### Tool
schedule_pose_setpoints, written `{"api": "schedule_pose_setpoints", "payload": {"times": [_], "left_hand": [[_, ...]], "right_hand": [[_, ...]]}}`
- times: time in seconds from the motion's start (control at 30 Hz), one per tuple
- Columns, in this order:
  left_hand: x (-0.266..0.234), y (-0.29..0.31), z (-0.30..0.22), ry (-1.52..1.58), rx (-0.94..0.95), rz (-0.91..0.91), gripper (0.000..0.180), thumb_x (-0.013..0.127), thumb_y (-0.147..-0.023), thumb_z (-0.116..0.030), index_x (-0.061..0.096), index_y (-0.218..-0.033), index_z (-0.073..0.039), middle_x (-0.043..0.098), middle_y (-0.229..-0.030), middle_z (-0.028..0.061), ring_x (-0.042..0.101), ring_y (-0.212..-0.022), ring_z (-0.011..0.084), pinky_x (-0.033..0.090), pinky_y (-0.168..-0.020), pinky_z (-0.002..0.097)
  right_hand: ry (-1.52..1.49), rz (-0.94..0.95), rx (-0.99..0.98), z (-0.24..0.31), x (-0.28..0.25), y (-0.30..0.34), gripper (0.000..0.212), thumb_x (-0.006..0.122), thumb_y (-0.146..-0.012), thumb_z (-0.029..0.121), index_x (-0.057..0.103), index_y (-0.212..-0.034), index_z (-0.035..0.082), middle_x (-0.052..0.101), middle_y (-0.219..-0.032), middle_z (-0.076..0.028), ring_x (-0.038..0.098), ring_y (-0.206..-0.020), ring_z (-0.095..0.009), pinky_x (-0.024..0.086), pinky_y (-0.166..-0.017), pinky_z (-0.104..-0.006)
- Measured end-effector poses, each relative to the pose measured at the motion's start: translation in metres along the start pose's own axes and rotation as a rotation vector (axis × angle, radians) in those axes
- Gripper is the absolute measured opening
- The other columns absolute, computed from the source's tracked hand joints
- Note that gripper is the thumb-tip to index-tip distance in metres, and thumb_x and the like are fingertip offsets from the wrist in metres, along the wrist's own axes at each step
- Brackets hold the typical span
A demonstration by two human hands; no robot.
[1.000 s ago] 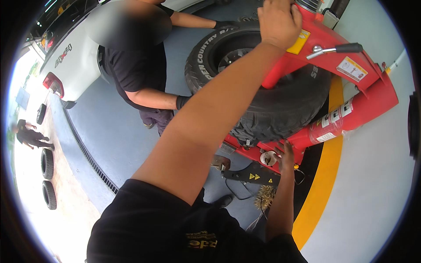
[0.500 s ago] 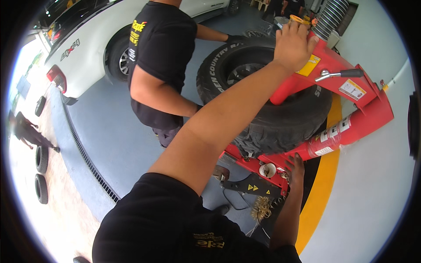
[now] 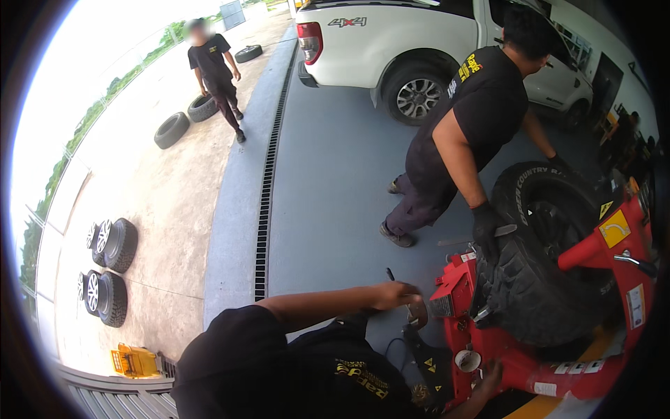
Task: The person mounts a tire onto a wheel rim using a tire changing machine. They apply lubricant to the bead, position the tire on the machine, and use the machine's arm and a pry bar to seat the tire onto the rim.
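Note:
My left hand [image 3: 396, 296] is curled closed beside the red tire changer [image 3: 453, 288]. A short dark rod tip [image 3: 389, 274] sticks up just behind it; what the fingers hold is unclear. A rusty-brown metal part [image 3: 417, 312] lies next to these fingers. At the machine's lower side, my right hand [image 3: 490, 379] is near a white cup [image 3: 467, 360]; its fingers are partly hidden. A big black off-road tire [image 3: 530, 279] with a dark wheel lies on the machine. A co-worker's black-gloved hand [image 3: 486, 230] is at the tire's near edge, with a flat metal tire lever [image 3: 452, 242] passing by it.
The co-worker [image 3: 481, 105] stands beyond the tire. A white pickup [image 3: 377, 49] is parked behind. Another person [image 3: 213, 70] walks outside the floor drain [image 3: 269, 174]. Loose tires [image 3: 172, 130], wheels [image 3: 115, 244] and a yellow cart [image 3: 135, 360] are at left.
My view has turned left. My left hand has come off the top of the red machine arm, down and left to the machine's near side. My right hand stays near the cup.

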State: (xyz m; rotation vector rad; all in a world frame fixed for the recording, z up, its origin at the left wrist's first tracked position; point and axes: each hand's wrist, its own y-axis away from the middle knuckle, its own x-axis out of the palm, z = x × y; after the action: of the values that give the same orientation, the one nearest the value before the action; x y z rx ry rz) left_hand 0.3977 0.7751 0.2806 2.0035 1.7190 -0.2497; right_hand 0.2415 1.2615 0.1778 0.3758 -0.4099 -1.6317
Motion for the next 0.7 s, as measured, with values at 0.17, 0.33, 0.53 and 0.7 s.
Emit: {"api": "schedule_pose_setpoints", "payload": {"times": [0.17,0.33,0.53,0.7], "left_hand": [[0.063,0.191,0.184,0.154,-0.752,-0.323,0.066,0.038,-0.108,-0.057,0.064,-0.13,0.0,0.074,-0.116,0.0143,0.069,-0.1,0.0277,0.053,-0.094,0.0415],[0.1,0.296,0.28,0.218,-1.161,-0.205,0.083,0.042,-0.099,-0.072,0.073,-0.111,0.004,0.075,-0.111,0.0215,0.073,-0.096,0.0334,0.058,-0.087,0.0465],[0.076,0.276,0.301,0.264,-1.039,-0.16,0.087,0.044,-0.097,-0.076,0.074,-0.112,0.004,0.075,-0.109,0.0223,0.073,-0.096,0.0362,0.057,-0.086,0.0531],[0.002,0.246,0.308,0.231,-0.818,-0.143,0.084,0.038,-0.101,-0.071,0.061,-0.139,0.0,0.073,-0.124,0.016,0.072,-0.104,0.0322,0.056,-0.094,0.0446]], "right_hand": [[0.024,0.117,0.018,-0.013,-0.001,-0.009,0.063,0.063,-0.096,0.052,0.054,-0.144,0.012,0.061,-0.128,-0.006,0.058,-0.114,-0.027,0.043,-0.098,-0.0456],[0.048,0.217,0.047,-0.029,0.029,0.006,0.062,0.063,-0.096,0.052,0.055,-0.143,0.012,0.061,-0.128,-0.006,0.06,-0.112,-0.026,0.043,-0.098,-0.0452],[0.07,0.263,-0.004,-0.027,0.057,0.026,0.061,0.063,-0.097,0.051,0.055,-0.142,0.011,0.061,-0.127,-0.006,0.061,-0.109,-0.026,0.043,-0.097,-0.0447],[0.077,0.167,0.072,-0.023,0.113,0.064,0.055,0.064,-0.098,0.047,0.057,-0.137,0.01,0.065,-0.12,-0.004,0.062,-0.104,-0.021,0.045,-0.092,-0.0433]]}}
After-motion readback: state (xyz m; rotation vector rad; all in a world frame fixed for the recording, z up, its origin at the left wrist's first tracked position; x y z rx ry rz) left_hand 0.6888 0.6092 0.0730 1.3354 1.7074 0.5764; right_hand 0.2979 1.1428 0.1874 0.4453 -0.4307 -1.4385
